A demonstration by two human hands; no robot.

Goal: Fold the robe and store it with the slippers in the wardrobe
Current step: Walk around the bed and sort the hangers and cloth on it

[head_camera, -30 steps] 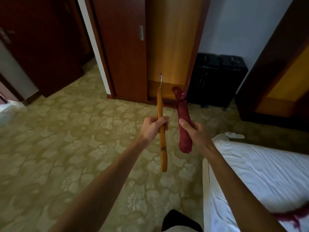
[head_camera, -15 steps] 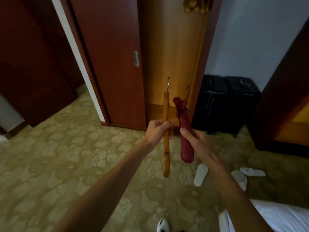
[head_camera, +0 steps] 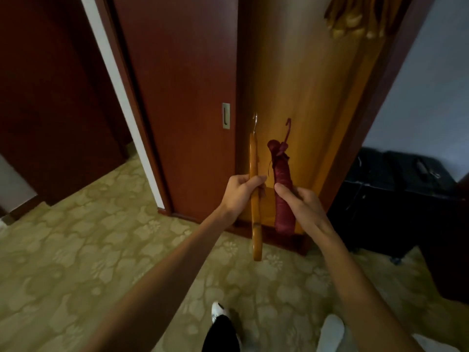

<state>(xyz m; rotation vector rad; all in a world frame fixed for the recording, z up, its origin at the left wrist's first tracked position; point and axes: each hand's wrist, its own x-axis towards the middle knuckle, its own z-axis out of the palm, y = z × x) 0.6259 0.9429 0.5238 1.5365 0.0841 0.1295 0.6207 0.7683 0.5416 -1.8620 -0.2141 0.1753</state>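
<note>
Wardrobe (head_camera: 299,97) open, hangers (head_camera: 355,21) inside, left hand (head_camera: 241,194) gripping wooden hanger (head_camera: 255,224), right hand (head_camera: 304,207) gripping padded hanger (head_camera: 283,179)

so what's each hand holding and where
Left hand grips the wooden hanger about midway along it; right hand holds the red padded hanger around its middle.

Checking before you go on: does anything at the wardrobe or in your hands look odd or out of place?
Nothing stands out. The left hand grips a wooden hanger, the right hand a red padded hanger, both intact, in front of the open wardrobe.

No legible text anywhere.
</note>
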